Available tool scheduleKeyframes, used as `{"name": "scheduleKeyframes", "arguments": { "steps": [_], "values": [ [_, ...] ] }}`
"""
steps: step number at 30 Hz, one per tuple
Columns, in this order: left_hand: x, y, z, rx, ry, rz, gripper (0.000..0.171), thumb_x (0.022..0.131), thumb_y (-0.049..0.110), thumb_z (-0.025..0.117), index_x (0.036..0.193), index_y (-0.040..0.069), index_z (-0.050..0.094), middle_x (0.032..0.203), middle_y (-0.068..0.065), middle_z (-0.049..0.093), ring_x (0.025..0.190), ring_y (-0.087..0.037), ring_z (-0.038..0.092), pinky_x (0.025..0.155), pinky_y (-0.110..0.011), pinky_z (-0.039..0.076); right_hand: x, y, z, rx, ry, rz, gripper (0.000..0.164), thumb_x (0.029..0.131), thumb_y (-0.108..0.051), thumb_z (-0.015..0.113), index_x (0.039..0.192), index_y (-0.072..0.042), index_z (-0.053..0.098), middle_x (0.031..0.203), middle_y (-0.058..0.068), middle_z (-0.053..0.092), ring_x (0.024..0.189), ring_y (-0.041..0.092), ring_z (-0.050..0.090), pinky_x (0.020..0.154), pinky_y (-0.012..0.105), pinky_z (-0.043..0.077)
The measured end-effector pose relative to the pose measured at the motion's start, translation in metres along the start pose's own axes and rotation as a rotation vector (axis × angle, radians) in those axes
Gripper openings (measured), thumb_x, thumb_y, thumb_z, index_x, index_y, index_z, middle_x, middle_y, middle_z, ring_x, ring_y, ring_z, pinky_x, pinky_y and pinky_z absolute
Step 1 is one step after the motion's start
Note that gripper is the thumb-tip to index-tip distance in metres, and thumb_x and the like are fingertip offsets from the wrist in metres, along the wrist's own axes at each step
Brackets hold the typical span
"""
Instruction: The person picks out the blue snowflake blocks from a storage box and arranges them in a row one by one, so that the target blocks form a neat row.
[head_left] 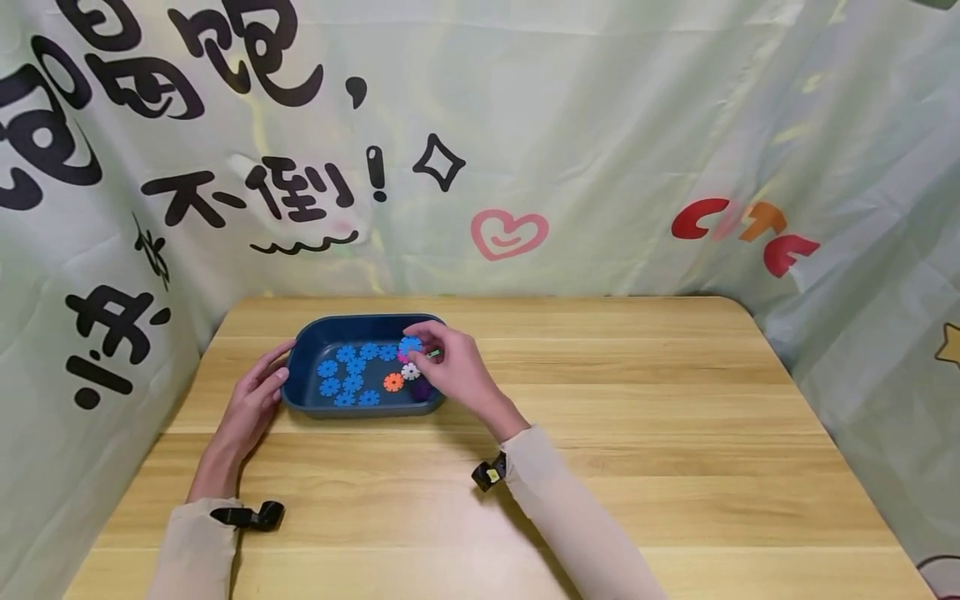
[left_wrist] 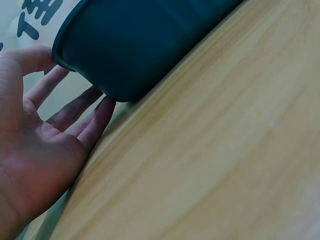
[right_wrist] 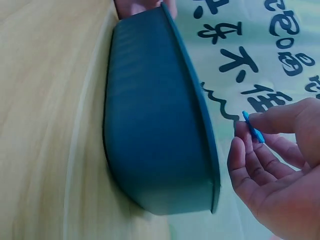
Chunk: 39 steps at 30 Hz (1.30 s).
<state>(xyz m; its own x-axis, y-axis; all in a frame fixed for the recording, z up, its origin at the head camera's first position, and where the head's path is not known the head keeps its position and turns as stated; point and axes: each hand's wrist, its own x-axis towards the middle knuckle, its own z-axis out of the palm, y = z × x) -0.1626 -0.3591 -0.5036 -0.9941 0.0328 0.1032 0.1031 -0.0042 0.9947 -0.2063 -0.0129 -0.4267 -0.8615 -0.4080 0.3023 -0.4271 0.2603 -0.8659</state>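
Note:
A dark blue tub [head_left: 330, 411] sits toward the back left of the table. My left hand [head_left: 251, 400] is at its left end, thumb and fairly straight fingertips touching the rim and outer wall. Over the tub's right part, my right hand [head_left: 459, 367] pinches a blue snowflake disc [right_wrist: 254, 128] between thumb and fingertips, above the rim. Several blue snowflake discs [head_left: 352, 382] lie spread in the tub's left and middle. Near the right end are an orange disc [head_left: 393, 382], a white disc [head_left: 409, 372] and a dark purple disc [head_left: 422, 388]. Pink and green bits show by the right fingers.
The wooden table [head_left: 660, 433] extends far to the right of the tub. A printed cloth [head_left: 600, 125] hangs behind it and along both sides. Small black wrist cameras are strapped at the left sleeve [head_left: 198, 542] and the right sleeve [head_left: 577, 508].

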Motion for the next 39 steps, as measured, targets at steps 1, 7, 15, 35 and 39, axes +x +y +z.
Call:
{"name": "scheduleKeyframes", "arguments": {
  "steps": [1, 7, 15, 35, 39],
  "values": [
    [0.000, 0.000, 0.000, -0.003, 0.002, -0.002, 0.051, 0.110, 0.019, 0.049, 0.159, 0.011, 0.038, 0.156, -0.009, 0.037, 0.131, -0.015, 0.044, 0.091, -0.014, 0.046, -0.002, 0.000, -0.002, 0.004, 0.005, -0.001, 0.030, 0.095, -0.003, 0.073, 0.124, -0.008, 0.070, 0.101, 0.005, 0.068, 0.088, 0.015, 0.065, 0.077, 0.032, 0.059],
    [0.001, -0.001, 0.000, 0.034, 0.006, -0.004, 0.052, 0.110, 0.023, 0.050, 0.160, 0.014, 0.038, 0.160, -0.013, 0.034, 0.132, -0.014, 0.043, 0.096, -0.013, 0.045, -0.012, 0.000, -0.015, 0.032, 0.018, -0.009, 0.036, 0.091, 0.002, 0.074, 0.126, -0.006, 0.069, 0.103, 0.009, 0.070, 0.089, 0.019, 0.065, 0.079, 0.042, 0.060],
    [0.003, -0.001, 0.003, 0.050, 0.014, -0.012, 0.053, 0.109, 0.025, 0.051, 0.160, 0.014, 0.038, 0.161, -0.017, 0.030, 0.133, -0.015, 0.042, 0.093, -0.014, 0.045, -0.028, 0.000, -0.028, 0.039, 0.047, -0.001, 0.037, 0.091, 0.004, 0.074, 0.127, -0.003, 0.068, 0.106, 0.008, 0.071, 0.090, 0.019, 0.066, 0.081, 0.040, 0.060],
    [0.005, -0.002, 0.000, -0.030, -0.014, 0.032, 0.050, 0.110, 0.016, 0.048, 0.158, 0.007, 0.039, 0.150, -0.006, 0.044, 0.132, -0.014, 0.046, 0.099, -0.016, 0.045, -0.054, 0.007, -0.061, 0.012, 0.106, -0.010, 0.037, 0.090, 0.005, 0.075, 0.125, 0.001, 0.068, 0.106, 0.012, 0.074, 0.093, 0.025, 0.070, 0.078, 0.042, 0.060],
    [0.001, -0.003, -0.001, -0.013, -0.003, 0.023, 0.051, 0.110, 0.018, 0.049, 0.158, 0.009, 0.039, 0.153, -0.008, 0.041, 0.133, -0.013, 0.045, 0.099, -0.016, 0.045, -0.054, 0.011, -0.065, 0.007, 0.107, -0.003, 0.037, 0.089, 0.004, 0.076, 0.126, 0.000, 0.068, 0.106, 0.013, 0.073, 0.094, 0.027, 0.069, 0.077, 0.036, 0.059]
  ]
}}
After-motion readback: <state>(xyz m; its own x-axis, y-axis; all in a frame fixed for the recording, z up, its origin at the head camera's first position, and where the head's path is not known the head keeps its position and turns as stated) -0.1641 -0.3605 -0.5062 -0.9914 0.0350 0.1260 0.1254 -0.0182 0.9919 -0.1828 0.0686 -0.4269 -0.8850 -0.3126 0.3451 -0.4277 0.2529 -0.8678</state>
